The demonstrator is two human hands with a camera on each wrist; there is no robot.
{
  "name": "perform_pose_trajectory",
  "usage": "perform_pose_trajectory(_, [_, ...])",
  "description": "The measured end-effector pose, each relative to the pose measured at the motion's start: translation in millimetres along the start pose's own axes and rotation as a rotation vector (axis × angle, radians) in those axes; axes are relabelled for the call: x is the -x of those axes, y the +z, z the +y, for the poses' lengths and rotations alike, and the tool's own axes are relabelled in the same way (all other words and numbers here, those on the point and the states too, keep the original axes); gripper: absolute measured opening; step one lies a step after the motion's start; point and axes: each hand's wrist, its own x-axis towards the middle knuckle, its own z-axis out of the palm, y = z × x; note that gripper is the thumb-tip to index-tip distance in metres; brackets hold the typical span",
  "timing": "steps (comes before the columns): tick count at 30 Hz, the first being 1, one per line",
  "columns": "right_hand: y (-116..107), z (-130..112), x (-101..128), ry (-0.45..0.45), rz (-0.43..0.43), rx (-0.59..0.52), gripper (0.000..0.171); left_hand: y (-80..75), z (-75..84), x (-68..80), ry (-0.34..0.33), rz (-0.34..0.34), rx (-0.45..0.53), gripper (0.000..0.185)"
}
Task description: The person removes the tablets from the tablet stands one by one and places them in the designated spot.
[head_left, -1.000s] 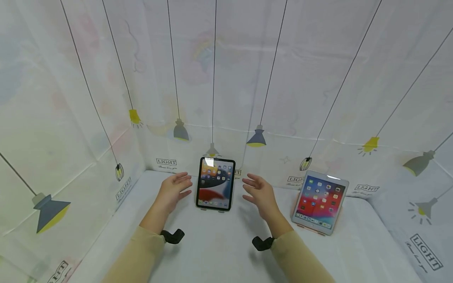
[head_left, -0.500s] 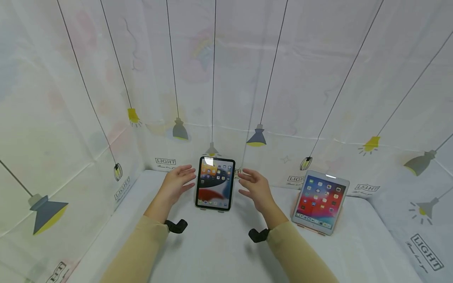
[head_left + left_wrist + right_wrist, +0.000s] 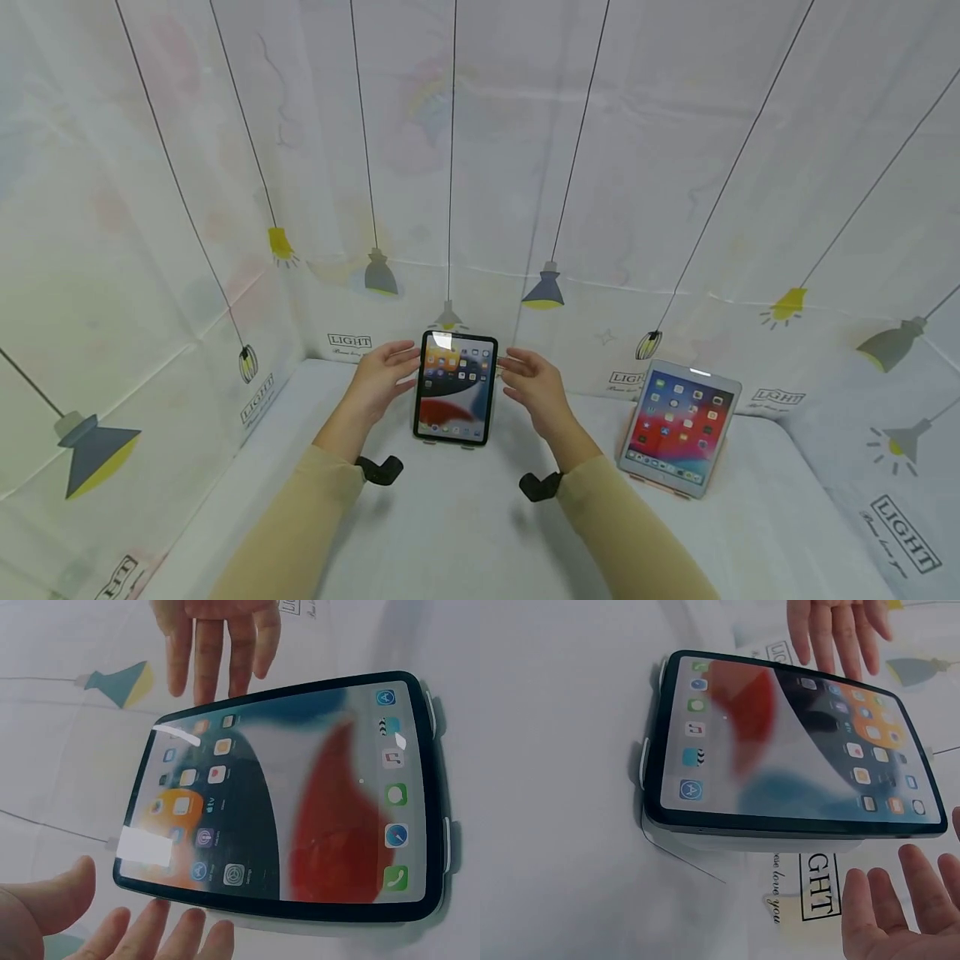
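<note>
A black-framed tablet (image 3: 455,387) with a lit home screen leans upright on a stand, its lower edge resting on two small pale hooks (image 3: 646,763). My left hand (image 3: 381,379) is at its left edge with fingers extended and thumb spread, as the left wrist view also shows. On the opposite side, my right hand (image 3: 536,387) has its fingers loosely stretched towards the right edge. In the right wrist view, a small gap separates the right hand's fingertips (image 3: 911,859) from the tablet. Whether the left fingertips touch the edge, I cannot tell.
A second tablet (image 3: 680,429), with a white frame and a lit screen, leans on a pinkish stand at the right of the white table (image 3: 457,533). Cloth walls (image 3: 480,167) printed with hanging lamps enclose the table at the back and sides.
Both hands have moved inwards and slightly up, closing in on the black-framed tablet's two side edges. Neither tablet has moved on the table.
</note>
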Motion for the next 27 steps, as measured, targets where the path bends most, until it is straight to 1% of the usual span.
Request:
perform_pose_trajectory(4, [1.0,-1.0,-4.3,-0.004,0.006,0.014,0.055,2.6,1.3,-4.0,0.01,0.005,-0.018,0.055])
perform_pose_trajectory(8, [0.3,-0.3,-8.8,0.011,0.012,-0.012,0.055,5.0,1.4,-9.5,0.013,0.009,-0.029,0.054])
perform_pose_trajectory(12, [0.8,-0.4,-11.2,0.027,0.023,-0.022,0.055,7.0,3.0,-11.7,0.006,0.032,-0.044,0.052])
perform_pose_trajectory(21, [2.2,-3.5,-11.6,-0.003,0.056,0.023,0.05,9.3,7.3,-10.9,0.017,0.071,-0.003,0.05])
perform_pose_trajectory(27, [6.0,-5.0,-11.6,-0.008,0.056,-0.007,0.043,8.0,8.7,-8.0,0.01,0.093,0.013,0.045])
